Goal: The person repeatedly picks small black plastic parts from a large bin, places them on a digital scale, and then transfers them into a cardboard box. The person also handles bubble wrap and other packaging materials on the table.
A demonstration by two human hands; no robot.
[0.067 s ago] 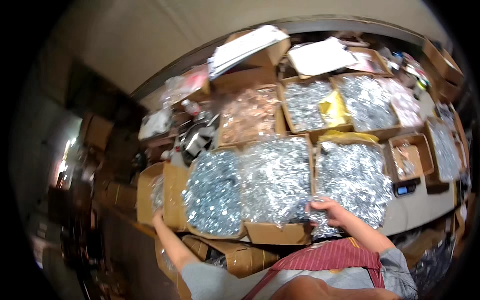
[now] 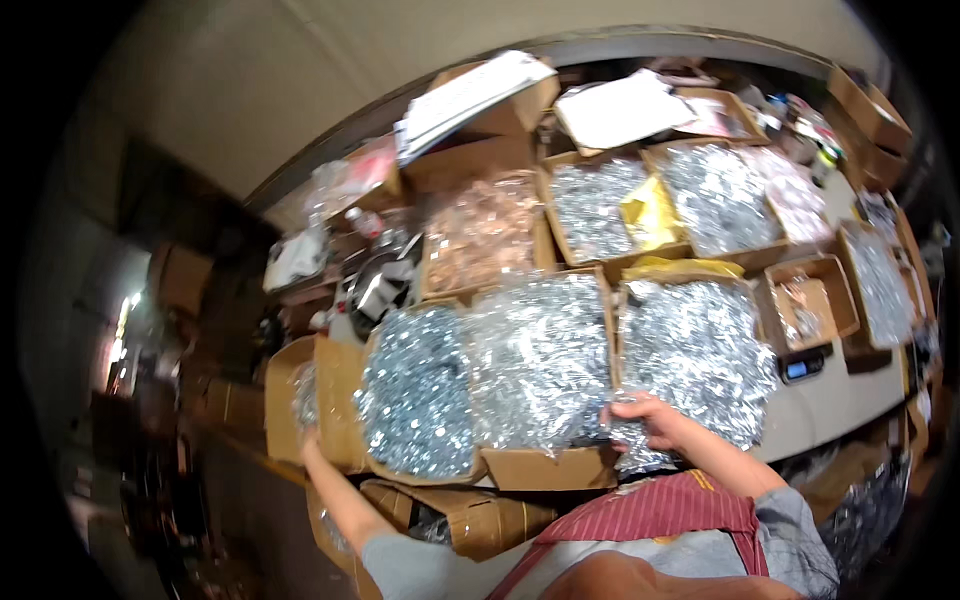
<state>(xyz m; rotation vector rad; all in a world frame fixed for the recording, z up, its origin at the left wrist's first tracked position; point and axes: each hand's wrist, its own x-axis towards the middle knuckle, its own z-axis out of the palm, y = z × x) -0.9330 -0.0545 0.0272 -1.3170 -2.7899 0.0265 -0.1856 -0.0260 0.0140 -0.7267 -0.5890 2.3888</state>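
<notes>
My left hand (image 2: 309, 438) reaches down into a small cardboard box (image 2: 283, 400) at the left, beside clear plastic packets (image 2: 305, 392) lying in it. Its fingers are small and blurred, partly hidden in the box. My right hand (image 2: 652, 418) is at the near left corner of a carton heaped with shiny silver packets (image 2: 695, 350). Its thumb and fingers are closed on a clear plastic packet (image 2: 632, 440) of silvery pieces. Between my hands stand a carton of loose bluish metal pieces (image 2: 418, 390) and one heaped with clear packets of silvery parts (image 2: 540, 360).
Behind are a carton of copper-coloured pieces (image 2: 480, 230), more silver-filled cartons and a yellow packet (image 2: 650, 215). White papers (image 2: 620, 108) lie on top at the back. A small box (image 2: 803, 310) and a digital scale (image 2: 802, 368) stand on the right. Open carton flaps (image 2: 490, 515) stick out below.
The whole view has shifted slightly, so the cartons sit a little farther left. Both hands keep nearly the same places against the boxes.
</notes>
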